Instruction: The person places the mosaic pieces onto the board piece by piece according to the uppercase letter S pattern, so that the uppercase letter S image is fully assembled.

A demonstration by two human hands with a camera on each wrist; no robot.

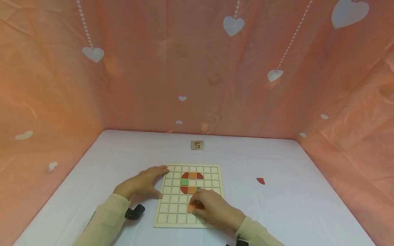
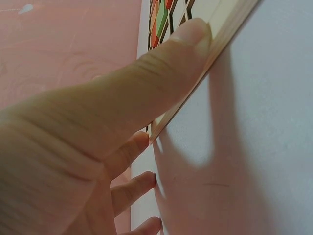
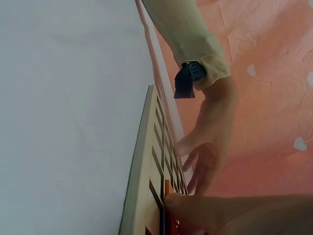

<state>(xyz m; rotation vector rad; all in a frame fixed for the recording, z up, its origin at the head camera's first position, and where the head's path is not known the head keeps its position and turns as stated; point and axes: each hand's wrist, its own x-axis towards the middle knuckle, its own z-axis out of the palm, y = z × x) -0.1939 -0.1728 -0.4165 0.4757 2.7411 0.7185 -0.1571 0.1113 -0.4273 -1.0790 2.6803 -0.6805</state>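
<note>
A pale wooden grid board [image 1: 172, 207] lies on the table, with red quarter-round, orange and green tiles set in its cells. My right hand [image 1: 217, 208] is over its lower right part, thumb and fingertips pinching an orange square tile [image 1: 191, 208] at a cell. In the right wrist view that orange tile [image 3: 167, 187] stands slightly proud of the grid beside the thumb. A red tile [image 1: 200, 206] shows partly under the hand. My left hand [image 1: 142, 184] rests at the board's left side, fingers spread, the thumb [image 2: 181, 54] lying on the edge in the left wrist view.
A loose red quarter-round tile [image 1: 261, 181] lies on the white table [image 1: 277, 212] to the right of the board. Beyond the board is a small card [image 1: 197, 145] with a grid pattern on it. Pink cloth [image 1: 184, 68] with white hearts encloses the table's back and sides.
</note>
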